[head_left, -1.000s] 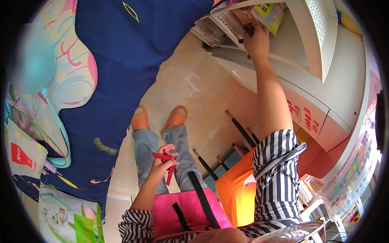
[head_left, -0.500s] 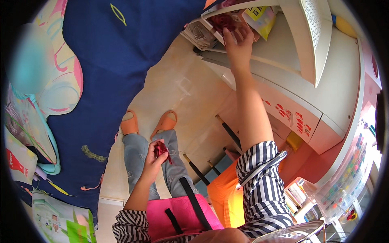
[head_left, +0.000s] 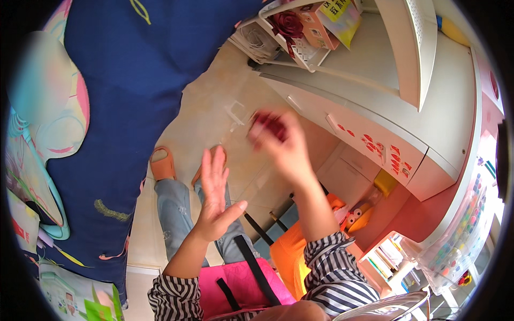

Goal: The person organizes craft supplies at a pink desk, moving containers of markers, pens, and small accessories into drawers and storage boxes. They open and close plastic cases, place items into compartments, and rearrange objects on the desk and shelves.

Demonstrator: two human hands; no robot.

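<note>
Fingers spread, our left hand (head_left: pixel 215 206) was empty; just beyond, our right hand (head_left: pixel 288 152) was curled round a blurred red bundle (head_left: pixel 272 124); we judged it light, soft and crushable, best pinched by an edge; farther, a red rose (head_left: pixel 288 23) sat in a basket (head_left: pixel 303 51).

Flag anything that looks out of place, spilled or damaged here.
Nothing looks clearly spilled or broken. The colourful packet sits slanted beside the pink box, which looks slightly untidy. The dark red item in the right hand is too blurred to check.
</note>
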